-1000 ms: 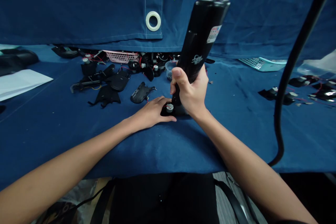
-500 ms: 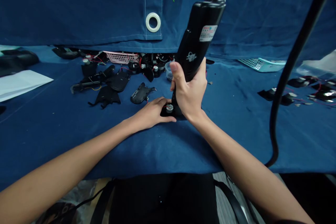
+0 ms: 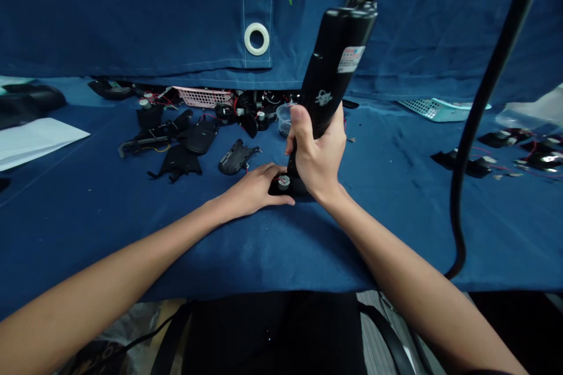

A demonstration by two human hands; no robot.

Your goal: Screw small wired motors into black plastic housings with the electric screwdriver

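My right hand [image 3: 320, 149] is wrapped round a black electric screwdriver [image 3: 336, 64], tilted with its top leaning away to the right. The driver's lower end points down at a dark plastic part [image 3: 277, 186] on the blue cloth; the tip itself is hidden. A small round motor [image 3: 284, 181] with red wire sits in that part. My left hand [image 3: 259, 188] grips the part from the left, thumb along the near side and fingers over the far side. Just beyond my left hand lies a loose black plastic shell [image 3: 237, 157].
Black plastic pieces [image 3: 178, 158] lie to the left, near a pink basket [image 3: 204, 96]. A clear tub [image 3: 285, 118] stands behind my right hand. To the right are a teal basket [image 3: 440, 110], wired parts [image 3: 541, 158] and a hanging black cable [image 3: 457, 199].
The screwdriver has tilted slightly and its top has dropped a little. The hanging cable has swung slightly left. My left hand stays in place on the part.
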